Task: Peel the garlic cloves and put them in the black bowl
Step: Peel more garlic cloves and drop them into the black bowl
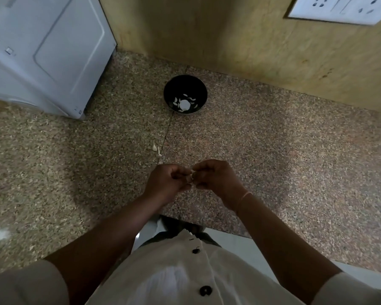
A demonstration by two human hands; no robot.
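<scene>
white appliance (42, 51) on speckled counter (273, 150); socket plate (343, 7) beyond.

Pale garlic clove (190, 175), centre frame: mostly hidden by the curled fingers of left hand (167, 181) and right hand (213, 179), both pinching it. White bits (184, 104) in round black bowl (180, 84): too small to tell cloves from skins. Large white appliance (42, 51) upper left and white socket plate (343, 7) upper right: cut by frame edges.

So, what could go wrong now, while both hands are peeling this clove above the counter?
1. The clove is small and pinched between the left hand and the right hand; it may slip and fall onto the counter, or over its near edge.
2. The bowl stands far off by the wall, so the clove could drop on the way.
3. Loose peel lies on the counter and might get mixed in.
</scene>
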